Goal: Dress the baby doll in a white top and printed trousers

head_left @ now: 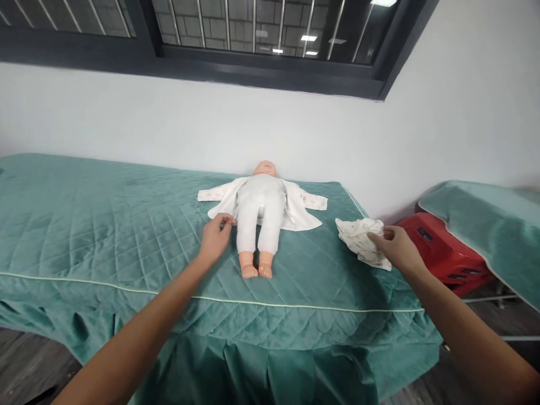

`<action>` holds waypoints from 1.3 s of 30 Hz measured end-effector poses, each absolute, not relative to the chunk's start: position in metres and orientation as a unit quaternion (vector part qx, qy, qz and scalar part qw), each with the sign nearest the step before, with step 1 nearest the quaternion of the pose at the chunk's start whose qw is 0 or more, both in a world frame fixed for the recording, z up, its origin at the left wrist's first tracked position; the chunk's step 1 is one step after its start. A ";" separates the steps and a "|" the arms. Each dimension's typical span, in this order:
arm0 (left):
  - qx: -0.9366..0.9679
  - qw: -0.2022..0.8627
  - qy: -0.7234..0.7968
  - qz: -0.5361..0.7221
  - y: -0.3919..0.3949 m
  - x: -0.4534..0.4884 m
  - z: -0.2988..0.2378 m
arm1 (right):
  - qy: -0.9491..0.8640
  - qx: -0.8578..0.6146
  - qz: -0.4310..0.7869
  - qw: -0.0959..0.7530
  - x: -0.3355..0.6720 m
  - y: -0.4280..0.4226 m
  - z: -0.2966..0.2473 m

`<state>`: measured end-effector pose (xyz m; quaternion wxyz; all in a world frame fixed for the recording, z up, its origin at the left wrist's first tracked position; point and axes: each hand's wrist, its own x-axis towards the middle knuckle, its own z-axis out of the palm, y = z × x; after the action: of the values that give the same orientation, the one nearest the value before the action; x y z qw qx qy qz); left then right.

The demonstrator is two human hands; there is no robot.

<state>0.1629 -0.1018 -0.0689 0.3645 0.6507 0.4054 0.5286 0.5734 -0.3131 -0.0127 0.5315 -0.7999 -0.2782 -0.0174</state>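
A baby doll (pixel 260 216) in white clothes lies on its back on the green quilted bed (pixel 105 225), head toward the wall. An open white jacket (pixel 297 208) is spread under it, sleeves out to both sides. My left hand (pixel 214 239) pinches the jacket's lower left edge beside the doll's hip. My right hand (pixel 395 246) grips a crumpled white patterned cloth (pixel 358 239) lying near the bed's right edge.
A red plastic stool (pixel 447 253) stands on the floor right of the bed. A second green-covered bed (pixel 485 225) sits at the far right. A white wall and a dark-framed window (pixel 261 56) are behind.
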 end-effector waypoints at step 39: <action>0.551 0.637 0.194 0.503 -0.184 0.131 0.207 | -0.709 -0.442 0.211 0.508 0.355 -0.314 0.254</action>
<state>0.1305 -0.1838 0.2068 0.6371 0.5507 0.1937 0.5033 0.3549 -0.3141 0.2538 0.5078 -0.4416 -0.7091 0.2105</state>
